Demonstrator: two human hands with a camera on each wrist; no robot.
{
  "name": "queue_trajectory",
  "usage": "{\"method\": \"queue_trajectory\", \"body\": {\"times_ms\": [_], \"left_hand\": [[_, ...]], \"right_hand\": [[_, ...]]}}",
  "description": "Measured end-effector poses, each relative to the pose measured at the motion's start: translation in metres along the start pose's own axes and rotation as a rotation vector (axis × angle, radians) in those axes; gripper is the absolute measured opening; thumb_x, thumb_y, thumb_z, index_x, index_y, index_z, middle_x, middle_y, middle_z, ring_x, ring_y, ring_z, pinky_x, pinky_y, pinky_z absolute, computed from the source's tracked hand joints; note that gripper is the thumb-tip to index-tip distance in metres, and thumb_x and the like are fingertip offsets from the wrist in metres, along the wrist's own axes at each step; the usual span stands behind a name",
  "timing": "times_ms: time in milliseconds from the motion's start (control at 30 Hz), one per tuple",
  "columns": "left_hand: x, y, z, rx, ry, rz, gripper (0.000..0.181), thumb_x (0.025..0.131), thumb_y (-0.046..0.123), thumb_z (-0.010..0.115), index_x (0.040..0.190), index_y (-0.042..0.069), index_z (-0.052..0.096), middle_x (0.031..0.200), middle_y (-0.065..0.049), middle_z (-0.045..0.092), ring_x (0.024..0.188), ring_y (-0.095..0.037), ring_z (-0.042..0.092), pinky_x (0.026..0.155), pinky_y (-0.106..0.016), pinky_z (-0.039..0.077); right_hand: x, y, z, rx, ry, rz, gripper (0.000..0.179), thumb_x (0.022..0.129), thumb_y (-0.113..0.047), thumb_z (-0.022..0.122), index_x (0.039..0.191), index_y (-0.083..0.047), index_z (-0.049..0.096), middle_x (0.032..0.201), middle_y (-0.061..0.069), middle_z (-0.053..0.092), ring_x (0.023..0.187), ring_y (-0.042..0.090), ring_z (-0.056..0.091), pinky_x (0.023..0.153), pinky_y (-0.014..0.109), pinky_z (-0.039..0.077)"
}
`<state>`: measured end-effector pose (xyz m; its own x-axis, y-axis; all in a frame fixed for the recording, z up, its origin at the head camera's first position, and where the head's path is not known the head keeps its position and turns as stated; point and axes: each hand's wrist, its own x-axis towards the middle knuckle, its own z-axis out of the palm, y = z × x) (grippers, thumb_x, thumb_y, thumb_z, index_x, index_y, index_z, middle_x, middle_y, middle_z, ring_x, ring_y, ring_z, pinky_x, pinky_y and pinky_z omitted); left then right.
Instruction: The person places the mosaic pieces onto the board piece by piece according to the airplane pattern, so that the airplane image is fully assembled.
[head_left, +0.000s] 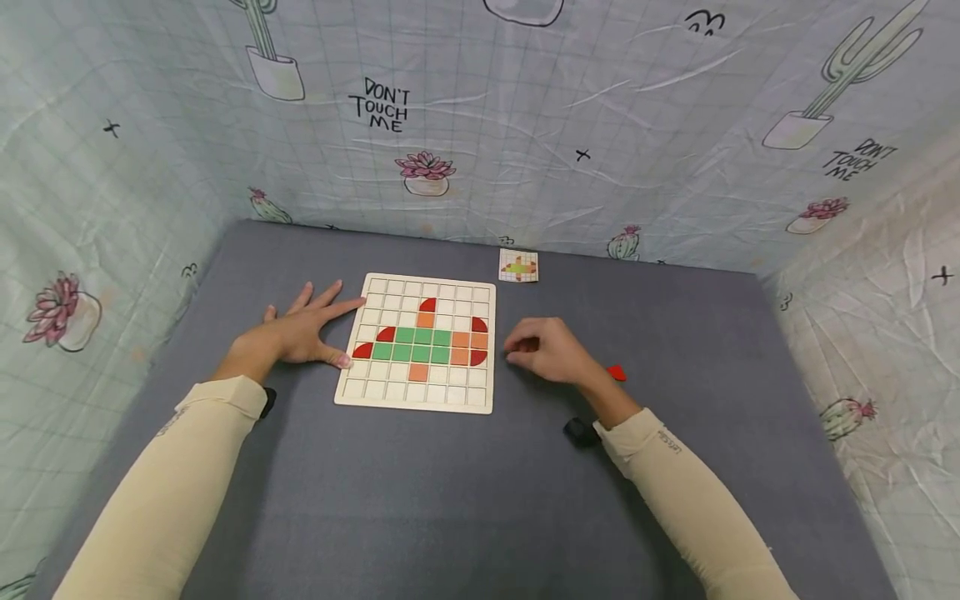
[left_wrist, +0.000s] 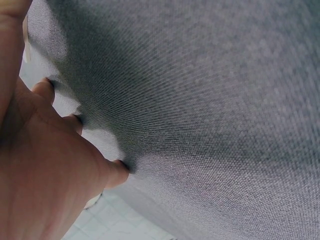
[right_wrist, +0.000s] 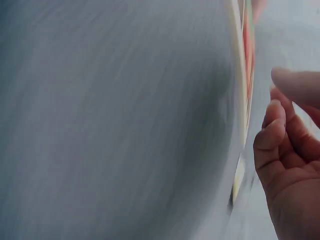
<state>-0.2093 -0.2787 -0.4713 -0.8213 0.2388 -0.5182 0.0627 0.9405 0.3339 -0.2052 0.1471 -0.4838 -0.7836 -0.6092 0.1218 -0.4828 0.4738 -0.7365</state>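
Note:
A square cream board (head_left: 375,390) with a printed grid lies on the grey table. On it, green, orange and red pieces make a plane-like shape, with green squares (head_left: 412,344) in the middle and curved red pieces (head_left: 427,305) at several ends. My left hand (head_left: 303,325) is spread, its thumb and index finger touching the board's left edge. My right hand (head_left: 551,350) hovers just off the right edge, fingers loosely bent; no piece shows between thumb and fingers (right_wrist: 270,135). Beside my right wrist lies a red piece (head_left: 617,372), partly hidden by it.
A small picture card (head_left: 518,265) with a similar coloured shape lies beyond the board, near the back edge. Hanging cloth (head_left: 510,150) printed with cacti encloses the table at the back and sides. A black device (head_left: 579,432) sits at my right wrist.

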Motion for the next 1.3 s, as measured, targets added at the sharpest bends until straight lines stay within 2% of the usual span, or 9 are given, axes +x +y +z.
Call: {"method": "queue_trajectory", "body": {"times_ms": [267,367,467,600,733,1033,1300], "left_hand": [[0.0,0.0,0.0,-0.009,-0.001,-0.003,0.12,0.073,0.075,0.078,0.168,0.039,0.013,0.178,-0.007,-0.014,0.16,-0.05,-0.016,0.11,-0.089,-0.003],[0.0,0.0,0.0,-0.014,0.001,-0.003,0.12,0.073,0.073,0.079,0.168,0.038,0.014,0.178,-0.007,-0.013,0.16,-0.05,-0.016,0.11,-0.09,-0.003],[-0.001,0.0,0.0,-0.022,0.003,-0.004,0.121,0.073,0.073,0.08,0.168,0.038,0.014,0.178,-0.007,-0.013,0.16,-0.05,-0.016,0.11,-0.089,-0.003],[-0.001,-0.001,0.0,-0.025,0.006,0.001,0.121,0.072,0.074,0.08,0.168,0.039,0.014,0.178,-0.007,-0.012,0.16,-0.049,-0.016,0.11,-0.089,-0.004],[0.0,0.0,0.0,-0.028,0.007,0.006,0.121,0.072,0.075,0.08,0.168,0.039,0.014,0.178,-0.007,-0.012,0.161,-0.049,-0.017,0.11,-0.089,-0.005],[-0.003,0.001,-0.001,-0.028,0.012,0.004,0.121,0.073,0.073,0.08,0.168,0.037,0.014,0.178,-0.009,-0.011,0.16,-0.05,-0.017,0.11,-0.09,-0.005],[-0.001,0.0,0.0,-0.028,0.01,0.009,0.121,0.073,0.074,0.08,0.168,0.038,0.014,0.178,-0.009,-0.012,0.16,-0.05,-0.017,0.11,-0.09,-0.005]], "right_hand": [[-0.074,0.053,-0.068,-0.043,0.066,0.186,0.018,0.085,-0.001,0.084,0.102,-0.004,0.08,0.092,0.011,0.074,0.076,0.008,0.061,0.065,0.024,0.051],[-0.097,0.066,-0.085,-0.035,0.052,0.244,0.024,0.083,-0.002,0.086,0.107,-0.004,0.08,0.097,0.013,0.074,0.079,0.008,0.06,0.067,0.023,0.051],[-0.111,0.073,-0.096,-0.021,0.026,0.283,0.03,0.082,-0.003,0.087,0.111,-0.003,0.078,0.1,0.014,0.073,0.081,0.011,0.06,0.07,0.022,0.051],[-0.116,0.08,-0.101,-0.045,-0.021,0.297,0.033,0.082,-0.007,0.088,0.113,-0.004,0.078,0.102,0.012,0.071,0.084,0.016,0.059,0.072,0.021,0.05],[-0.115,0.084,-0.1,-0.107,-0.05,0.292,0.027,0.082,-0.009,0.089,0.107,-0.007,0.079,0.098,0.008,0.07,0.083,0.015,0.057,0.071,0.022,0.048],[-0.112,0.079,-0.094,-0.201,-0.028,0.255,0.017,0.083,-0.004,0.086,0.097,-0.007,0.078,0.088,0.003,0.07,0.077,0.008,0.058,0.068,0.023,0.05],[-0.109,0.071,-0.085,-0.205,-0.005,0.212,0.014,0.082,-0.006,0.087,0.093,-0.005,0.078,0.083,0.003,0.07,0.072,0.003,0.057,0.065,0.023,0.05]]}}
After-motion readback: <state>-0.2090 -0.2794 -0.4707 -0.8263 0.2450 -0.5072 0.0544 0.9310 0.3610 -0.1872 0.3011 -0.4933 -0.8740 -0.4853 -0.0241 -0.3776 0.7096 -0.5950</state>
